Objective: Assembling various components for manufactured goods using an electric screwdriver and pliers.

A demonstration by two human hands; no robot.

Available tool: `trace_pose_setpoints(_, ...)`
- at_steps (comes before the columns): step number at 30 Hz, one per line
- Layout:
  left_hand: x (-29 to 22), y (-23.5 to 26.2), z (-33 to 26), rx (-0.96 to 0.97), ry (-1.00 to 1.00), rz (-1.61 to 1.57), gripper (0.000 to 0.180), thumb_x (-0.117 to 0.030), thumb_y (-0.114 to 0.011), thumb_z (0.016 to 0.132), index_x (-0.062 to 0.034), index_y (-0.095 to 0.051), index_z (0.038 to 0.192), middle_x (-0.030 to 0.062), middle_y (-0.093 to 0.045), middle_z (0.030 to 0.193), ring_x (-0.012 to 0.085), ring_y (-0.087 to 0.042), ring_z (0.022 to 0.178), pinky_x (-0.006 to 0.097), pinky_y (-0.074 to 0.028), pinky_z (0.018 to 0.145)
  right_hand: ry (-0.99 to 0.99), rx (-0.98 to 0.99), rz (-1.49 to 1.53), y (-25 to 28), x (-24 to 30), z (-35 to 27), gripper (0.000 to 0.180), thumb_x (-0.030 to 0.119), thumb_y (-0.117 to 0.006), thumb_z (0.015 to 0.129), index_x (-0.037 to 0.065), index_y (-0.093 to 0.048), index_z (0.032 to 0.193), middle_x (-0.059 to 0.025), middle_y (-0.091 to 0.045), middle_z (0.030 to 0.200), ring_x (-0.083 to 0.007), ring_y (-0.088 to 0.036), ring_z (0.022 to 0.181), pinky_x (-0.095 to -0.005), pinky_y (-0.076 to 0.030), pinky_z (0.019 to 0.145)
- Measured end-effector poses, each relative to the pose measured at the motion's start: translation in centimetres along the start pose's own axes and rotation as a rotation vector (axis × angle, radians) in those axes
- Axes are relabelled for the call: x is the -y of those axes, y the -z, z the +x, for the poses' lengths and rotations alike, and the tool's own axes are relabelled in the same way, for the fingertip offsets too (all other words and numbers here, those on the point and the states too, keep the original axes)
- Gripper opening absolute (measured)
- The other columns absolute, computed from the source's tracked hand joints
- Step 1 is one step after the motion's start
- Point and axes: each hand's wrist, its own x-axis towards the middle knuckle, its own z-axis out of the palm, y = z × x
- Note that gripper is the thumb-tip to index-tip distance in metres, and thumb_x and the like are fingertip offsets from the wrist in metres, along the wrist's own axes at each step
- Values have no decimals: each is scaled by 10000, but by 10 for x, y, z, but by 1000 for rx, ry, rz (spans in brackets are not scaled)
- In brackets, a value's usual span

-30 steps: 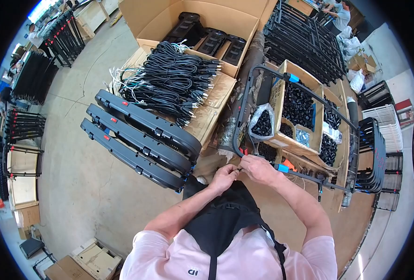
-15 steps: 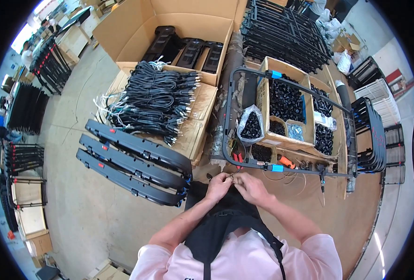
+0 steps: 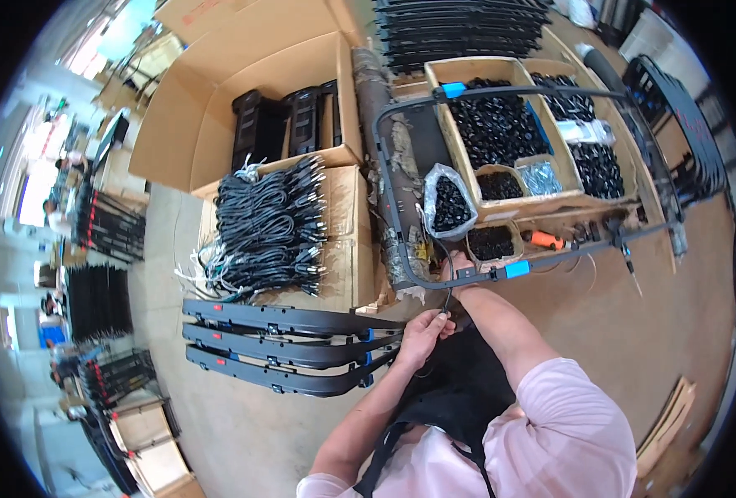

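Note:
A black tubular frame [image 3: 550, 259] with a blue clip [image 3: 515, 268] lies across the workbench in front of me. A thin black cable [image 3: 448, 290] hangs from its near bar. My left hand [image 3: 424, 334] is closed on the cable's lower end, just below the bench edge and in front of my black apron. My right hand [image 3: 461, 267] reaches up to the near bar beside the blue clip. Its fingers lie against the bar and are partly hidden by it, so its grip is unclear.
A wooden tray [image 3: 451, 137] holds compartments of small black parts. A plastic bag of parts [image 3: 447, 199] and an orange-handled tool [image 3: 546, 241] lie near it. Black cable bundles [image 3: 268, 228] are piled on a carton. Three long black panels [image 3: 285, 353] lie at my left. An open cardboard box [image 3: 218, 108] stands behind.
My hands were together close to my chest. The right hand has moved up to the frame's near bar while the left stays low on the cable. My view has tilted toward the bench.

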Motion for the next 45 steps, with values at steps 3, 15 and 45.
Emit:
trace_pose_setpoints(3, -1, -3, -1, -3, 15, -19, 266, -214, -568, 1106, 17, -648, 1213, 103, -732, 1034, 168, -695, 909, 315, -569, 845, 220, 347, -143, 33, -13, -30, 392, 273, -565, 986, 31, -675, 1274, -256, -703, 1204, -404, -725, 1059, -506, -573, 924)
trace_pose_setpoints(15, 13, -24, 6, 32, -3, -98, 273, -226, -585, 1098, 4, -653, 1227, 118, -741, 1104, 207, -722, 996, 325, -579, 854, -10, 194, 268, 113, -74, -255, 584, 92, -497, 950, 34, -428, 1527, -277, -583, 1442, -431, -603, 1295, -512, -495, 1066)
trace_pose_setpoints(45, -6, -54, 27, -157, -44, 351, 350, -324, -545, 1096, 1, -673, 1110, 89, -723, 981, 185, -699, 854, 353, -566, 812, 497, -1, 111, 150, -112, -243, 1008, 183, -762, 734, 65, -312, 1628, -250, -567, 1120, -435, -610, 1062, -540, -539, 852)
